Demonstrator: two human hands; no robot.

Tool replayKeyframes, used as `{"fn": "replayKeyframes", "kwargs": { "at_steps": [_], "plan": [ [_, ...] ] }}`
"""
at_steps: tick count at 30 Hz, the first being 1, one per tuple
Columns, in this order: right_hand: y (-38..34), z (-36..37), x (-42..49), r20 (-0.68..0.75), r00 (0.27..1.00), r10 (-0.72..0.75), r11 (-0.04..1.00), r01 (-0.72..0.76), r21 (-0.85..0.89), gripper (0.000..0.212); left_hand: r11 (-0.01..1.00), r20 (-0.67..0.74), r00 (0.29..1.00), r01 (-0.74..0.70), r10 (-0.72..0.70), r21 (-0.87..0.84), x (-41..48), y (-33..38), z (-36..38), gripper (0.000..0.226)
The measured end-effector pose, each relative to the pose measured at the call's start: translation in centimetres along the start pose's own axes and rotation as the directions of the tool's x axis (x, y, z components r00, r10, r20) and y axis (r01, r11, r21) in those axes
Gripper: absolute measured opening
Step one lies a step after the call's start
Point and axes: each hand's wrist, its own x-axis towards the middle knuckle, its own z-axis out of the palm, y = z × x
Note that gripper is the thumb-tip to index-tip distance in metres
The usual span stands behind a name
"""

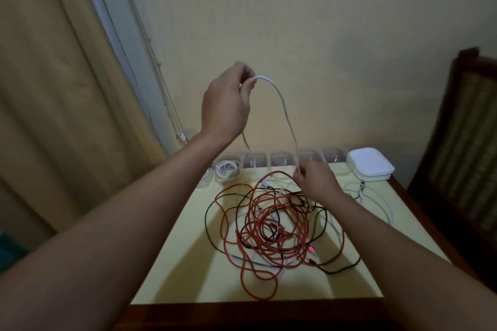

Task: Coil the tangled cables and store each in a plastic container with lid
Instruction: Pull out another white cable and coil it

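Your left grip (226, 105) is raised high above the worktop (188, 263), with thumb and fingertips pinching the white cable (285, 111) at the crown of a tall arch. Your right grip (317, 183) is low, at the far side of the tangle (269, 226), its fingers closed round the same cable where the arch comes down. Another strand of the cable drops behind your left wrist toward the back of the worktop.

Head view: between your forearms lies the tangle, a loose heap of thin red cable (250, 277) looped over itself many times. A black cable (206, 213) rings the heap, and pale strands run beneath both. Red and black loops cross just under your right grip, over the white strands there. A small connector glows red at the heap's near right edge.

Along the far edge, against the cream wall (295, 21), stands a row of clear, round-cornered plastic containers (255, 160), all open. One near the left end holds a coiled white cable (227, 169). At the row's right end sits a stack of smooth white lids (369, 166). A loose white loop (382, 204) lies beside the tangle on the right.

You have a matte, pale yellow worktop edged in dark wood. A beige curtain (53, 88) hangs in folds to your left, and a dark wooden chair (462, 142) with a woven back stands to your right.
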Motion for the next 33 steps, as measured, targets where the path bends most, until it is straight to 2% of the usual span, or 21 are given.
{"fn": "replayKeyframes", "kwargs": {
  "at_steps": [2,4,8,10,12,16,18,21,24,27,28,30,31,33],
  "plan": [
    [1.3,0.8,-0.3,0.075,0.994,0.083,0.995,-0.079,-0.06,0.02,0.999,-0.057,0.997,0.046,-0.047,-0.019,0.0,-0.4,-0.5,0.013],
    [2.2,1.1,-0.2,0.095,0.983,0.156,0.988,-0.153,-0.037,0.019,0.998,-0.073,0.995,0.067,-0.066,0.001,-0.1,-0.7,-0.9,0.014],
    [1.4,-2.1,1.3,-0.105,0.959,0.262,0.946,-0.234,0.224,0.024,0.99,-0.029,0.995,0.097,-0.095,0.1,-1.3,-1.9,-1.5,0.01],
    [0.1,-4.9,2.6,-0.217,0.928,0.304,0.891,-0.197,0.409,0.023,0.981,-0.009,0.99,0.142,-0.142,0.132,-2.0,-2.9,-1.6,0.007],
    [-1.4,-8.0,3.7,-0.287,0.911,0.298,0.828,-0.097,0.552,0.029,0.971,0.013,0.981,0.188,-0.192,0.147,-2.6,-3.6,-1.5,0.006],
    [-4.3,-13.7,4.9,-0.42,0.88,0.224,0.754,0.117,0.647,0.031,0.962,0.069,0.967,0.235,-0.246,0.135,-3.5,-4.2,-1.1,0.006],
    [-5.4,-15.4,4.7,-0.459,0.872,0.171,0.749,0.188,0.635,0.022,0.96,0.076,0.961,0.258,-0.267,0.105,-3.8,-4.2,-0.9,0.006],
    [-5.6,-15.8,3.6,-0.447,0.891,0.077,0.8,0.212,0.561,0.018,0.954,0.079,0.952,0.298,-0.296,-0.016,-4.0,-3.7,-0.8,0.006],
    [-3.9,-14.7,2.4,-0.413,0.907,0.078,0.881,0.131,0.454,0.02,0.917,0.056,0.933,0.359,-0.355,-0.174,-4.1,-3.0,-0.9,0.007],
    [-2.4,-13.3,0.8,-0.315,0.933,0.174,0.873,0.001,0.488,0.013,0.872,0.059,0.915,0.399,-0.4,-0.284,-4.5,-1.8,-1.2,0.013],
    [-2.0,-12.8,0.1,-0.3,0.937,0.182,0.908,-0.043,0.418,0.014,0.868,0.067,0.916,0.396,-0.395,-0.299,-4.8,-1.2,-1.2,0.013],
    [-1.8,-11.9,-1.6,-0.305,0.937,0.171,0.974,-0.113,0.197,0.046,0.873,0.091,0.924,0.382,-0.372,-0.304,-5.6,0.2,-1.3,0.014],
    [-2.2,-11.5,-2.8,-0.342,0.933,0.114,0.987,-0.066,0.147,0.056,0.87,0.112,0.923,0.383,-0.367,-0.311,-6.0,1.0,-1.4,0.014],
    [-3.8,-11.1,-5.3,-0.445,0.89,-0.094,0.971,0.181,0.157,0.057,0.855,0.173,0.92,0.39,-0.351,-0.342,-6.9,2.6,-1.4,0.013]
  ]
}}
